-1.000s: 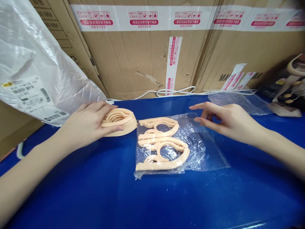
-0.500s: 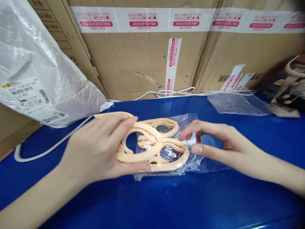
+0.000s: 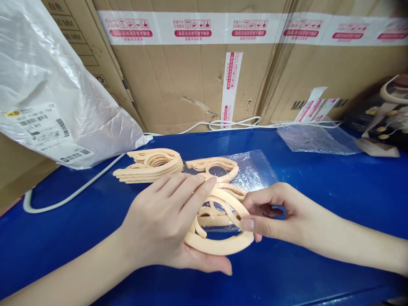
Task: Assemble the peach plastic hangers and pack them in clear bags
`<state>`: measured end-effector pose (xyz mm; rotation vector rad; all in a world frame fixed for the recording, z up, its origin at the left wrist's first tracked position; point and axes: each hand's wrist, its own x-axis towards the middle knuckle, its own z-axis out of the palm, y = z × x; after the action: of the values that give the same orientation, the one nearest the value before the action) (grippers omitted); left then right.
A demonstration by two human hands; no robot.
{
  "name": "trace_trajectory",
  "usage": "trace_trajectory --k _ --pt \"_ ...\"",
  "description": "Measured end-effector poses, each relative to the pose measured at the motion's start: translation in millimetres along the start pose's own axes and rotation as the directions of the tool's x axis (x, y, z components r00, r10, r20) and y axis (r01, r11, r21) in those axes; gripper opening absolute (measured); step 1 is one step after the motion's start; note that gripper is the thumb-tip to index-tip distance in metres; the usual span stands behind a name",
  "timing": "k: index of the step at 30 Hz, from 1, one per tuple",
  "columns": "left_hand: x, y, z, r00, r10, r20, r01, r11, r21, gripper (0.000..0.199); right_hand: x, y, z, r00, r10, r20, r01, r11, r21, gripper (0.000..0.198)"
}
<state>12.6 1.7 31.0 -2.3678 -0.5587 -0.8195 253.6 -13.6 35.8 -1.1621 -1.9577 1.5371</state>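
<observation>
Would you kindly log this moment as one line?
left hand: holding beige piece | right hand: pinching its rounded end | stacked pieces: on blue table | clear bag: pieces inside, partly hidden

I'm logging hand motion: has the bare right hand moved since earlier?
Yes: the right hand moved left and down in view, farther from the brown cardboard box.

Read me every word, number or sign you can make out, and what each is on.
"请确认商品完好后签收!", repeated, with handling icons: white-and-red tape; finer print too small.
"MA … NA": right carton; middle covered by tape strips.
"白色": left carton.
"MM", twice: left carton; digits uncertain.
Recycling sign: left carton.
Shipping label on white bag: too blurred to read reliably.
Held cream plastic piece: none visible.
</observation>
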Motion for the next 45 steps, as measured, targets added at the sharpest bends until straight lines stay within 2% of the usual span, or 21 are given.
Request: trace_trajectory --k 3,7,13,18,21,33,37,42,45 --pt "-2 0 1 1.000 0.009 0.010 -0.009 1.000 0.006 0.099 3 -2 -5 0.998 0.031 0.046 -0.038 0.984 0.173 0.018" --pt "-7 -7 4 0.999 0.007 0.045 -0.008 0.999 0.036 0.100 9 -2 -17 0.999 0.041 -0.016 -0.036 0.966 0.255 0.014" --pt "-17 -20 6 0.996 -0.038 0.084 0.034 0.999 0.041 0.097 11 -1 -31 0.996 0.043 -0.075 -0.028 0.981 0.192 0.016" --pt "-26 -27 9 0.984 -0.142 0.107 0.162 0.963 -0.217 0.088 10 -1 -34 0.994 0.049 -0.093 -0.033 0.986 0.166 0.017" --pt "-28 -29 11 0.976 -0.170 0.134 0.202 0.941 -0.273 0.083 11 0 -35 0.993 0.040 -0.107 -0.025 0.989 0.144 0.020" --pt "-28 -28 9 0.983 -0.146 0.109 0.170 0.949 -0.266 0.089 11 0 -36 0.995 0.058 -0.075 -0.052 0.995 0.081 0.025" --pt "-28 -28 9 0.986 -0.131 0.099 0.152 0.956 -0.252 0.083 10 1 -35 0.995 0.053 -0.081 -0.046 0.995 0.091 0.021" --pt "-27 -30 10 0.983 -0.114 0.146 0.151 0.951 -0.271 0.072 10 3 -35 0.994 0.032 -0.106 -0.025 0.998 0.061 0.020" --pt "-26 -31 11 0.983 -0.107 0.151 0.144 0.955 -0.259 0.074 10 4 -36 0.993 0.031 -0.113 -0.025 0.998 0.052 0.022"
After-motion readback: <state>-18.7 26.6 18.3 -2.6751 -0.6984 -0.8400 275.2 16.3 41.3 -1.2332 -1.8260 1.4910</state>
